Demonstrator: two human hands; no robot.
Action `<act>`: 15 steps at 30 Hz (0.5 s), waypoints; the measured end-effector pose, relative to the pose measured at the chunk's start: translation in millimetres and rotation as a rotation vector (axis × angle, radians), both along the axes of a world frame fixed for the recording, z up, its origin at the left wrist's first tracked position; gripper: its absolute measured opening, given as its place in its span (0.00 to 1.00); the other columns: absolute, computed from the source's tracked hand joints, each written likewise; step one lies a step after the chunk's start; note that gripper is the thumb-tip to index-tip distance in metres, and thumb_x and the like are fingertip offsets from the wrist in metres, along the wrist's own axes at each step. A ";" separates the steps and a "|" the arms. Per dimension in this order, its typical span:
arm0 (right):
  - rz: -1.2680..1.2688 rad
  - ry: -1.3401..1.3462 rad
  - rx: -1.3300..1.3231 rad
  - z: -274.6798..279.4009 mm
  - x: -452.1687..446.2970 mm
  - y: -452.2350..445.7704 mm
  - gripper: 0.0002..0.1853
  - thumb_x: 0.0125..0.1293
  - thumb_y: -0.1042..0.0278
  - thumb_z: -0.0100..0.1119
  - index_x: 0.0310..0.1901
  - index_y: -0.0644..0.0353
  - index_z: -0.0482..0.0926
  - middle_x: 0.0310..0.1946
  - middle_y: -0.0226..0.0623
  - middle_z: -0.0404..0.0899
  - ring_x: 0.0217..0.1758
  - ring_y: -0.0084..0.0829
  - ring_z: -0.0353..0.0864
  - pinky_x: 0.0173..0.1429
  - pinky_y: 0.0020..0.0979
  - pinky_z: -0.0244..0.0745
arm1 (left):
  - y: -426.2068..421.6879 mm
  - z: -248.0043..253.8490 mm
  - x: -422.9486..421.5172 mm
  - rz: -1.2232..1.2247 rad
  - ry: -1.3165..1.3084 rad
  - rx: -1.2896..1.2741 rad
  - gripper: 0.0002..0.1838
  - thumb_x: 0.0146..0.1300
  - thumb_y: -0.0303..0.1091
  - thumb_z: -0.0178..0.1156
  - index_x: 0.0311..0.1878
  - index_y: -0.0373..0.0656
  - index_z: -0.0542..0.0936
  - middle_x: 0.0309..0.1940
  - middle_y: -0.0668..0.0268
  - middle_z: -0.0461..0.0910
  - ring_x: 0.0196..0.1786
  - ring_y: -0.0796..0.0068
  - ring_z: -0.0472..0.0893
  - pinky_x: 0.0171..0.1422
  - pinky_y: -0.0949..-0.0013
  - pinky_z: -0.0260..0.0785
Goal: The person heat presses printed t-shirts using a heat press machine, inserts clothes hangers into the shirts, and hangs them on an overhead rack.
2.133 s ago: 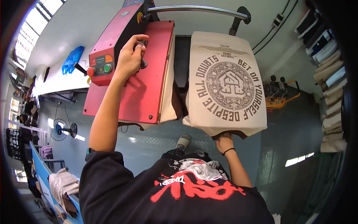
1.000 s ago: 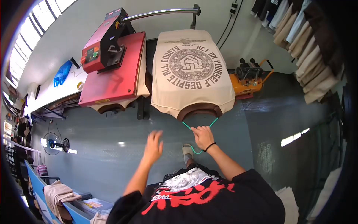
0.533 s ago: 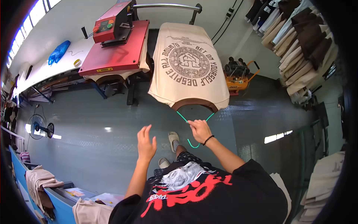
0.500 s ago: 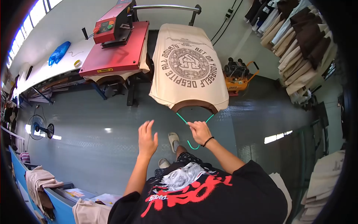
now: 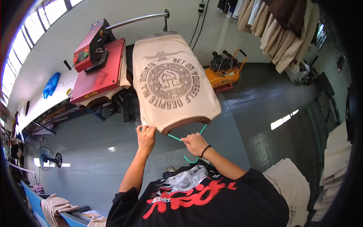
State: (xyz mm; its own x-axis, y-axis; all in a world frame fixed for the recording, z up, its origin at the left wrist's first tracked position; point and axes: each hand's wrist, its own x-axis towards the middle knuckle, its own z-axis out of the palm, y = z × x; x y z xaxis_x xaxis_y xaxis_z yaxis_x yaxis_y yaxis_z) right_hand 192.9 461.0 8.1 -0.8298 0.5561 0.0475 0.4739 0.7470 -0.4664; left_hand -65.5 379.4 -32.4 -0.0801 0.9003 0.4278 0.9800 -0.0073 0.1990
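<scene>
Right of the red press [image 5: 99,77], the printed shirt [image 5: 170,81] should handle light, soft and floppy, best held at its near-left shoulder, where the left hand [image 5: 146,138] pinches cloth in curled fingers, and by the green hanger [image 5: 174,137], wrapped in the right hand's [image 5: 195,144] fingers.

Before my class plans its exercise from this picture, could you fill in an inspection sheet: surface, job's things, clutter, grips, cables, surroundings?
Surface: grey platen, only its far edge showing.
Job's things: printed shirt over it, neck toward the wearer; green hanger, arms entering the neck.
Clutter: blue bag and yellow roll on the white table.
Grips: left grip on the shirt's near left corner; right grip closed on the hanger.
Cables: dark cords down the wall; none seen across the shirt.
Surroundings: red press left; compressor right; hanging clothes; fan.
</scene>
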 end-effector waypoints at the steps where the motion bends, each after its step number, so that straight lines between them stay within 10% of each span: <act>1: -0.002 -0.007 -0.014 -0.2 -1.7 8.4 0.13 0.63 0.67 0.53 0.46 0.53 0.83 0.30 0.38 0.79 0.37 0.44 0.78 0.43 0.43 0.69 | 6.8 13.5 -3.4 -0.002 -0.007 -0.014 0.11 0.59 0.31 0.57 0.45 0.48 0.80 0.41 0.64 0.80 0.49 0.63 0.76 0.60 0.53 0.58; 7: 0.050 -0.123 -1.175 80.7 -26.5 157.9 0.17 0.62 0.67 0.56 0.52 0.61 0.81 0.32 0.38 0.85 0.31 0.26 0.80 0.40 0.28 0.75 | 96.1 108.9 -49.9 -0.453 -0.417 -0.341 0.13 0.56 0.34 0.61 0.43 0.41 0.80 0.39 0.59 0.80 0.47 0.55 0.77 0.51 0.56 0.68; 9: 0.409 0.227 -0.890 106.4 -11.2 220.5 0.19 0.63 0.71 0.53 0.56 0.64 0.77 0.32 0.36 0.86 0.27 0.23 0.78 0.34 0.23 0.73 | 122.5 123.7 -49.2 -0.514 -0.497 -0.444 0.12 0.55 0.32 0.62 0.43 0.41 0.80 0.37 0.58 0.80 0.44 0.54 0.78 0.49 0.57 0.70; 11: 0.180 0.097 -1.432 182.2 -10.1 291.8 0.20 0.66 0.70 0.52 0.59 0.61 0.75 0.36 0.38 0.85 0.28 0.22 0.78 0.33 0.24 0.73 | 175.1 169.6 -55.9 -0.574 -0.547 -0.432 0.13 0.52 0.25 0.60 0.43 0.39 0.79 0.31 0.54 0.79 0.34 0.52 0.79 0.40 0.58 0.73; 15: -0.018 0.770 -1.337 279.4 -18.5 403.1 0.25 0.72 0.57 0.48 0.61 0.68 0.71 0.44 0.45 0.83 0.39 0.26 0.80 0.47 0.27 0.74 | 323.2 281.2 -102.6 -0.479 -0.677 -0.574 0.12 0.50 0.21 0.56 0.41 0.35 0.78 0.25 0.50 0.76 0.31 0.57 0.79 0.37 0.62 0.71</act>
State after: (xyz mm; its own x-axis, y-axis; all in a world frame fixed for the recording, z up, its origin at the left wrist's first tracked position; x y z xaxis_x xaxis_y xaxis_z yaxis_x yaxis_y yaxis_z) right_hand 174.3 864.1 287.5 -0.8316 0.5499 -0.0778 -0.1834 -0.4042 -0.8961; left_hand -168.1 702.6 248.8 0.2789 0.9568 -0.0822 0.5787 -0.0992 0.8095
